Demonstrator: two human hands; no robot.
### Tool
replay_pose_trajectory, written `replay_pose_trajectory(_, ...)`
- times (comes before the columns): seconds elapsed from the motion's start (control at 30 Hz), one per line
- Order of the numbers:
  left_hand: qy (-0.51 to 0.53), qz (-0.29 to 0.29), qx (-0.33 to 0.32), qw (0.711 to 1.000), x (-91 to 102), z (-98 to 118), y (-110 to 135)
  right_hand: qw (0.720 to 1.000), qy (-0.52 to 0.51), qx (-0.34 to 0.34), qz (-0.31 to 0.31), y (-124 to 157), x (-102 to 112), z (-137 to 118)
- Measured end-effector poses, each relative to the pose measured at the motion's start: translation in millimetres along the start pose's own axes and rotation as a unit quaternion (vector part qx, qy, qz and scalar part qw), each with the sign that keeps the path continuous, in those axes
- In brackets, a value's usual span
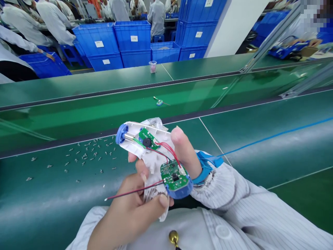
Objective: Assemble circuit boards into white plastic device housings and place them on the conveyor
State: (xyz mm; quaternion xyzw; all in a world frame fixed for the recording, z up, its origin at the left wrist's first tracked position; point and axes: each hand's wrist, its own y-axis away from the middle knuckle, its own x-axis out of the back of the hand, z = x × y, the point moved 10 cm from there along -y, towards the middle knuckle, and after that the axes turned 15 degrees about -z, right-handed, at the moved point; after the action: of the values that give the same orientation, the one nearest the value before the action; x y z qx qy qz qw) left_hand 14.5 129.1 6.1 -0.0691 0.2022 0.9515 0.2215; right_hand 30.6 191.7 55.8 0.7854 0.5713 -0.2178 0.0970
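Both of my hands hold a white gun-shaped plastic housing (153,161), open side up, which looks like half of an infrared thermometer. My left hand (130,205) is closed around its grip, thumb along the lower end. On the right, my right hand (186,152) grips the housing with the thumb raised at its edge; its other fingers are mostly hidden. Inside sit a small green board with a black buzzer (147,142) and a metal sensor in a blue ring (121,134). Wires run to a larger green circuit board (174,175) on a blue part. A red-black wire (132,192) hangs free leftward.
Small metal parts (88,152) lie scattered on the green bench at left. A clear bag (156,122) is behind the housing. A small wired board (159,102) rests on the green belt, a plastic cup (153,66) beyond. A blue cord (273,133) runs from my right wrist strap.
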Motion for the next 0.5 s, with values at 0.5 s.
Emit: replay_pose_trajectory(0.5,-0.316,0.117,-0.095,0.937,11.7,58,14,0.987,-0.120,0.018,0.109,8,8,-4)
